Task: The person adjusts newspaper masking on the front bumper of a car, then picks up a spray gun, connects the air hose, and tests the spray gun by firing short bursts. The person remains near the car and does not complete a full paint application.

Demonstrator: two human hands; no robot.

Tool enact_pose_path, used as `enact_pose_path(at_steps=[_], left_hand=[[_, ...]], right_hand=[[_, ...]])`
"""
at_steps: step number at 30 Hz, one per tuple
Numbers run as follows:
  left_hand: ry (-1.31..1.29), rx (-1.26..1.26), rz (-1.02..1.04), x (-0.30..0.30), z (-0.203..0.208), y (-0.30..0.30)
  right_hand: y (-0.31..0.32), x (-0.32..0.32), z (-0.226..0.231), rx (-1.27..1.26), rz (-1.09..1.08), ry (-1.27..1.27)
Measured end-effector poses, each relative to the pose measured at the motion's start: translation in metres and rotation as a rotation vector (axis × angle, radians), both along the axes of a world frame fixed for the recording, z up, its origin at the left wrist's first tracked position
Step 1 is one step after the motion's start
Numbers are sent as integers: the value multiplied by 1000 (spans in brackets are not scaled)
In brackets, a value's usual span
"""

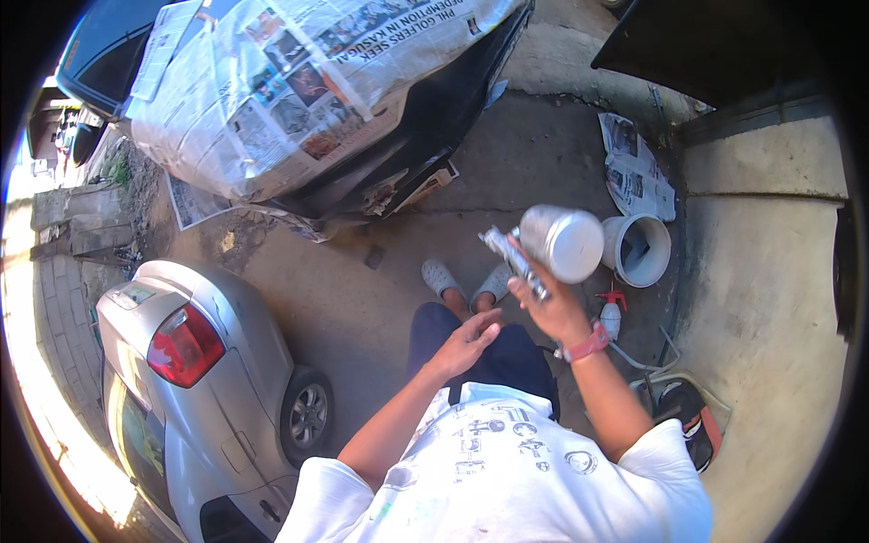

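My right hand (559, 315) is wrapped round a metal spray gun (514, 259), held out in front of my legs. A pale, round paint cup (576, 246) is joined to the gun and tilts to the right, its flat end facing up toward me. To the left and a little nearer, my left hand (465, 347) hangs in the air with nothing in it, fingers stretched out and apart from the gun. Ahead stands a car (299, 172) whose front is masked with newspaper and clear plastic; the dark lower bumper is bare.
A silver car (240, 389) is parked close on my left. On the right are a white bucket (661, 260), a spray bottle (611, 320) with a red head, a hose (647, 365) and a black and red machine (692, 421) beside the wall (765, 308). Newspaper (636, 172) lies beyond the bucket.
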State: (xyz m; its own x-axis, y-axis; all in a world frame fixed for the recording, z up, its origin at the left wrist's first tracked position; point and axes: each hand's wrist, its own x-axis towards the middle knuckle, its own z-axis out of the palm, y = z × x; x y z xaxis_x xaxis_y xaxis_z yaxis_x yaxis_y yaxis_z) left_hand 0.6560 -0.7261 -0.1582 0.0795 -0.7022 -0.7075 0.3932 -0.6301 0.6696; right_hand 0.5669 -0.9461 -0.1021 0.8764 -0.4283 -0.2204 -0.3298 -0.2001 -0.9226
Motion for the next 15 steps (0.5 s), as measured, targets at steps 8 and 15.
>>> enact_pose_path(at_steps=[8,15], left_hand=[[405,-91,175,-37,31,19],[559,-57,216,-36,19,120]], right_hand=[[120,-78,-19,-121,117,97],[216,-81,-10,-152,84,83]])
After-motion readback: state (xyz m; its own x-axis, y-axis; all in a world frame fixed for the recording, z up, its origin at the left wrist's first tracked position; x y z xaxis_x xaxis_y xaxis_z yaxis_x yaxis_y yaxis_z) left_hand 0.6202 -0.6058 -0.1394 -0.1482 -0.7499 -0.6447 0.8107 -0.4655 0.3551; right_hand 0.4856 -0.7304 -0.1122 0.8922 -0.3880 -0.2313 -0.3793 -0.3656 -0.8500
